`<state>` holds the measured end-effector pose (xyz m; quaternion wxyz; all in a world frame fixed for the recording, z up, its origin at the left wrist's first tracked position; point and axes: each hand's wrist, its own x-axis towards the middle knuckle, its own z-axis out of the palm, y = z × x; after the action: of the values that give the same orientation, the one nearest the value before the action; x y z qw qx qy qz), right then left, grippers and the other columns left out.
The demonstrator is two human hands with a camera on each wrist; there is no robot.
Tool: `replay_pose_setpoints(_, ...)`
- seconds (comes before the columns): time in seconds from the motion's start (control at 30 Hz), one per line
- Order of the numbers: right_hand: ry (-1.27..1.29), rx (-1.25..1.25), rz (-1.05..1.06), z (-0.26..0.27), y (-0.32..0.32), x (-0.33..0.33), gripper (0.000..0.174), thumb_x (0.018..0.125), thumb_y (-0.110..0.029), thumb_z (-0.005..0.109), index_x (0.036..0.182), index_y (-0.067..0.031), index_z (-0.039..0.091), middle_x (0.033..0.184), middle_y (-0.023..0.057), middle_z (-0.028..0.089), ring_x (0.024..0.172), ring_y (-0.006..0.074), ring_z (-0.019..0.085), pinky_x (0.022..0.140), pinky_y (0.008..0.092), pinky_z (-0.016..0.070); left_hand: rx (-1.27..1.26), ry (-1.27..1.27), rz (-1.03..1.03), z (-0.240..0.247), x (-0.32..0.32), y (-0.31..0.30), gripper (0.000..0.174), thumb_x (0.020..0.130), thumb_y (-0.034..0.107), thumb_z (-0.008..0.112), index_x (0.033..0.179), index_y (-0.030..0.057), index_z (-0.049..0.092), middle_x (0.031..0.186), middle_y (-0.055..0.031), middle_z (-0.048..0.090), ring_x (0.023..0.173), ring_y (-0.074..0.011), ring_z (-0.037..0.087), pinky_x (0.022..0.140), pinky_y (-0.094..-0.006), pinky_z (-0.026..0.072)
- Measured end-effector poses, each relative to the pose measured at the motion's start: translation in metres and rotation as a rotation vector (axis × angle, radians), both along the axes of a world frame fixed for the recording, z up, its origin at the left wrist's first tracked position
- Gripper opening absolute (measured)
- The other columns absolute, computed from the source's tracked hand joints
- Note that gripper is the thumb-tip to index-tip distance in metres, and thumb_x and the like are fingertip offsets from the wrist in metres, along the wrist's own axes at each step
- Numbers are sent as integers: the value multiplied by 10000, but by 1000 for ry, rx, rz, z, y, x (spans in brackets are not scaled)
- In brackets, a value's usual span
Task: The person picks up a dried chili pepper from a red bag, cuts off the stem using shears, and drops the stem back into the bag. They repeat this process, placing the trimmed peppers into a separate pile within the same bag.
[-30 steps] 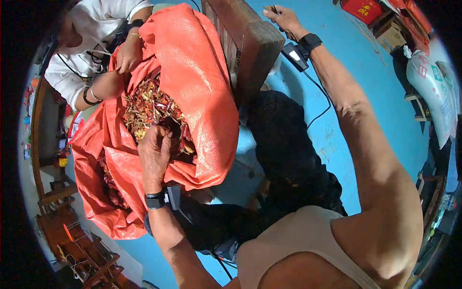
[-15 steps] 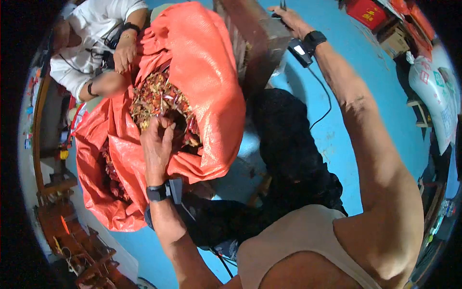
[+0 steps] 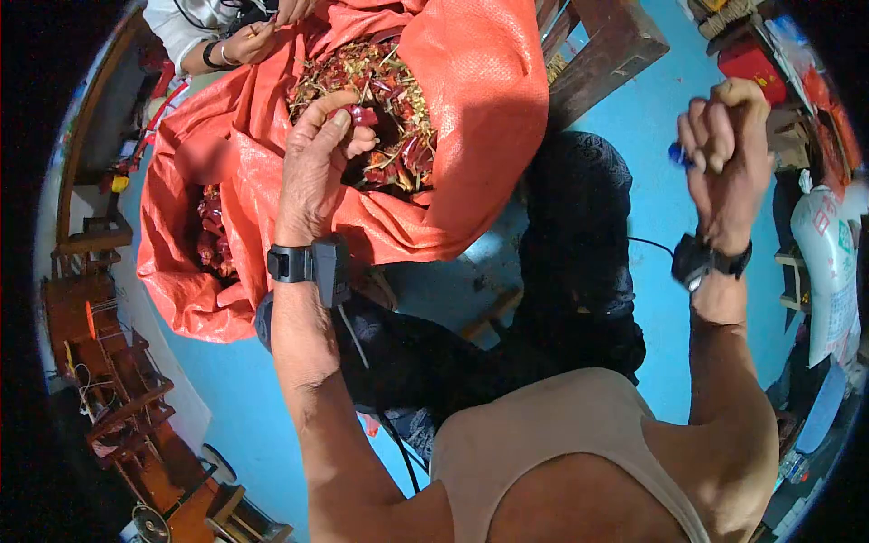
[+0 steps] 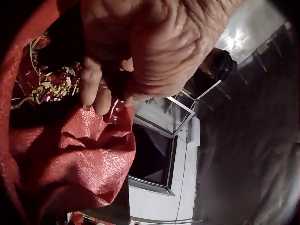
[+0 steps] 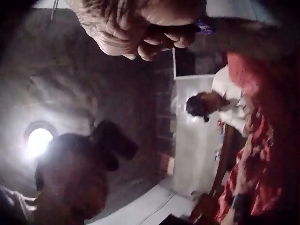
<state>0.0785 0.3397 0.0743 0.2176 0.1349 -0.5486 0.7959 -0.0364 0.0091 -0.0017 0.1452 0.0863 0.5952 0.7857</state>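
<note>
In the head view my left hand [image 3: 312,163] is over the mouth of a red woven sack [image 3: 484,109], pinching a glossy dark red dried chili [image 3: 364,116] between thumb and fingers. Broken chilies and pale stems [image 3: 412,163] fill this opening. To its left, a second red sack opening holds whole dark chilies [image 3: 210,235]. My right hand [image 3: 729,149] is raised off to the right, fingers curled round a small tool whose blue end [image 3: 677,154] sticks out; the rest is hidden in the fist. The right wrist view also shows this blue end [image 5: 205,26].
Across the sack, another person's hand [image 3: 249,42] is at its far edge. A dark wooden bench [image 3: 606,54] stands right of the sack. A filled white bag [image 3: 824,271] leans at the far right, and wooden stools [image 3: 127,380] stand at the left.
My right hand has come back from beside the bench toward me, its fingers curling in. The left hand has lifted with a chili showing in its fingers. The head view has shifted.
</note>
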Motion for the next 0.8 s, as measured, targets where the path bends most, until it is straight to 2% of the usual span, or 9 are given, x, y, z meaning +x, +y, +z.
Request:
replay_pose_setpoints(0.23, 440, 714, -76, 4, -114, -67, 188, 839, -235, 561, 859, -51, 594, 661, -4, 506, 557, 48, 443, 484, 191, 344, -132, 216, 410, 8, -14, -40, 214, 864, 156, 554, 1020, 8, 561, 813, -55, 591, 631, -97, 523, 577, -201, 421)
replay_pose_setpoints(0.3, -72, 369, 402, 19, -139, -89, 161, 849, -206, 536, 751, -78, 540, 588, -17, 459, 517, 79, 424, 477, 246, 331, -331, 409, 552, 6, -35, -96, 201, 879, 170, 522, 927, -21, 560, 829, -71, 594, 667, -117, 535, 616, -245, 453)
replay_pose_setpoints(0.37, -68, 499, 408, -7, -155, -129, 176, 847, -207, 542, 722, -84, 530, 549, -33, 437, 481, 72, 420, 440, 241, 332, 840, 24, 315, -7, -36, -146, 380, 891, 266, 483, 1024, -90, 482, 837, -106, 548, 659, -149, 511, 535, -230, 432)
replay_pose_setpoints(0.43, -169, 310, 605, -50, -155, -170, 204, 852, -221, 538, 699, -89, 518, 539, -38, 432, 455, 72, 413, 414, 235, 322, 983, -189, 901, 3, -38, -138, 469, 896, 332, 453, 1063, -107, 451, 941, -159, 553, 753, -217, 559, 636, -283, 496)
replay_pose_setpoints(0.47, -259, 119, 793, -71, -155, -181, 232, 858, -236, 534, 676, -94, 507, 528, -44, 427, 429, 72, 407, 387, 230, 313, 980, -192, 681, -17, -47, -160, 455, 907, 315, 436, 1080, -106, 434, 987, -189, 558, 859, -257, 575, 766, -323, 511)
replay_pose_setpoints(0.5, -264, 113, 793, -88, -156, -182, 232, 858, -236, 534, 676, -94, 507, 528, -44, 427, 429, 72, 407, 387, 230, 313, 831, -73, 3, -18, -41, -149, 392, 913, 245, 429, 1110, -94, 428, 973, -178, 573, 879, -239, 577, 785, -313, 503)
replay_pose_setpoints(0.57, -221, 303, 304, -119, -156, -178, 284, 864, -262, 530, 634, -103, 481, 518, -39, 431, 392, 81, 400, 349, 235, 306, 327, -63, 352, -2, -25, -84, 280, 913, 147, 419, 1096, -56, 479, 914, -127, 598, 812, -201, 580, 723, -297, 494)
replay_pose_setpoints(0.7, -138, 318, 369, -90, -155, -160, 304, 869, -286, 524, 633, -99, 478, 508, -40, 412, 413, 65, 367, 379, 229, 298, -912, 888, -253, -24, 0, -5, 282, 715, -85, 511, 919, 71, 625, 906, -100, 570, 807, -270, 563, 698, -327, 469)
replay_pose_setpoints(0.8, -248, 281, 347, -82, -157, -151, 300, 867, -281, 524, 637, -94, 480, 523, -34, 415, 436, 65, 364, 399, 230, 291, -1124, 983, -381, -44, 10, 2, 304, 619, -99, 526, 869, 52, 610, 898, -121, 499, 885, -304, 517, 728, -370, 441)
